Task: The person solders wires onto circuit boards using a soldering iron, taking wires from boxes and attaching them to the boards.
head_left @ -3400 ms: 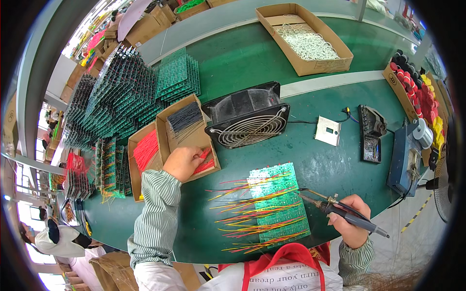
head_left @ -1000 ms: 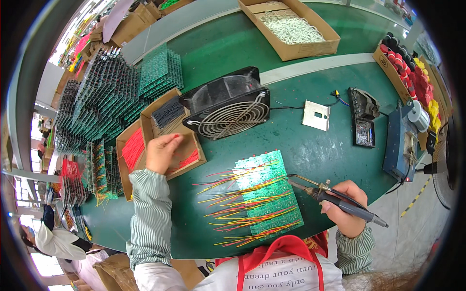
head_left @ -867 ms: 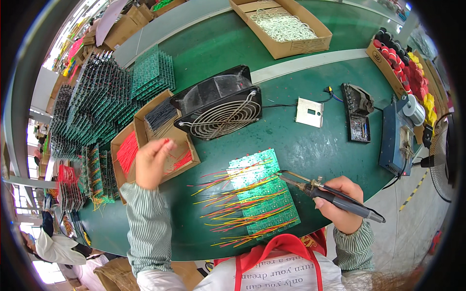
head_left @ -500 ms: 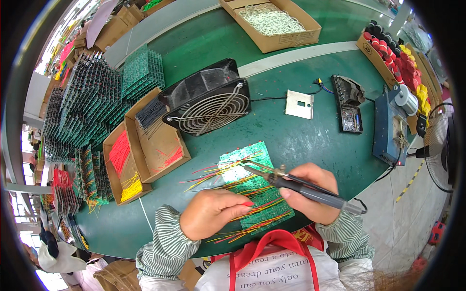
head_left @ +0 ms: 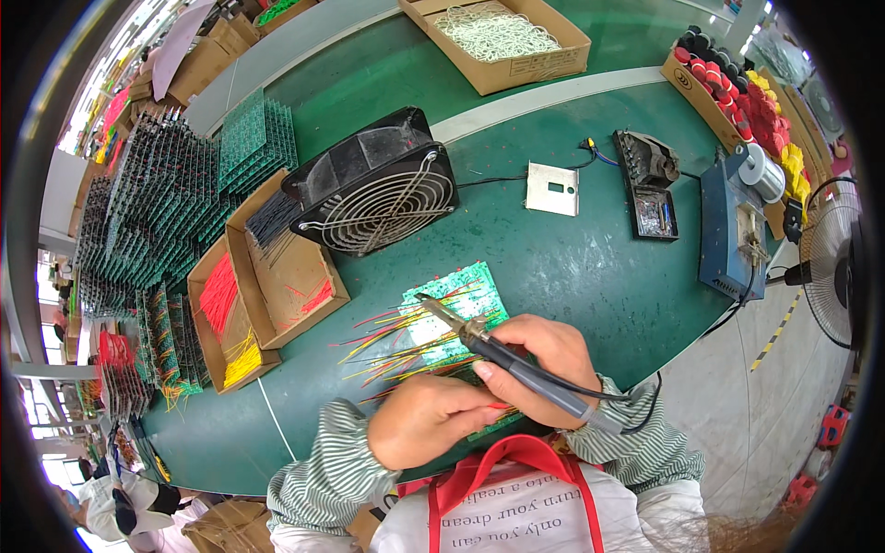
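Circuit board [head_left: 433, 332], green, wired: lay partly hidden beneath both hands, near the tabletop's [head_left: 590, 267] front edge. Bearings from board. Left hand [head_left: 426, 419], seven o'clock: thumb and fingers pinched a red piece [head_left: 498, 405]. Right hand [head_left: 553, 364], four: gripped soldering iron [head_left: 530, 375], tip toward ten. Black fan [head_left: 378, 184], eleven; cardboard tray [head_left: 288, 281], ten. Open room: one to three, as far as metal plate [head_left: 539, 195], blue station [head_left: 721, 244] and right-hand edge.

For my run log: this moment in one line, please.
left hand: pinching red piece; right hand: holding soldering iron over circuit board; wires: red and yellow, past board's left edge
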Demonstrator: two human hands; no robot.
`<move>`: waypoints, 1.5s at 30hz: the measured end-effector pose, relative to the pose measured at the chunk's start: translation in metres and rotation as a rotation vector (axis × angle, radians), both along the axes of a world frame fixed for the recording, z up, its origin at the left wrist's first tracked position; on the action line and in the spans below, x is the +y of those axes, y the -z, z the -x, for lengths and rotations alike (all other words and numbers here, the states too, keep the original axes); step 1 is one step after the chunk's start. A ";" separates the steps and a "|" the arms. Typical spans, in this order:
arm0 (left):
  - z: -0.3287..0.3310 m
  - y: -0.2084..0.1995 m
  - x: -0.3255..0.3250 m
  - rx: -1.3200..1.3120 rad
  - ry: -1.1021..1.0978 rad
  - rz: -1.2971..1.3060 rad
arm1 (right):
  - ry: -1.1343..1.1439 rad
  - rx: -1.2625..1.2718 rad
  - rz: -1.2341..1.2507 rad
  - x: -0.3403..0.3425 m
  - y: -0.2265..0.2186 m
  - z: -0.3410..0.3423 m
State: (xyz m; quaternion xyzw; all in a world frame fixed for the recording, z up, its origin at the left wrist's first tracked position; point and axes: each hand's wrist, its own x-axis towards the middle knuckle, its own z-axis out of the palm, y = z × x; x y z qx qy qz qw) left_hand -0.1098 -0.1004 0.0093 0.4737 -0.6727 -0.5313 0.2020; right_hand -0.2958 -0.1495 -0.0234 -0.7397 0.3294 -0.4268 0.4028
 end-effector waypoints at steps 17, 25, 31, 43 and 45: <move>-0.063 0.031 -0.039 -0.397 -0.305 0.163 | -0.045 0.052 -0.358 -0.019 -0.012 0.012; -0.070 0.035 -0.040 -0.389 -0.269 0.163 | -0.063 0.066 -0.359 -0.023 -0.006 0.002; -0.069 0.036 -0.041 -0.386 -0.261 0.176 | -0.061 0.075 -0.359 -0.025 -0.004 0.000; -0.064 0.023 -0.040 -0.472 -0.276 0.297 | -0.020 0.084 -0.335 -0.026 -0.019 0.020; -0.066 0.016 -0.039 -0.504 -0.343 0.471 | -0.011 0.103 -0.334 -0.026 -0.019 0.023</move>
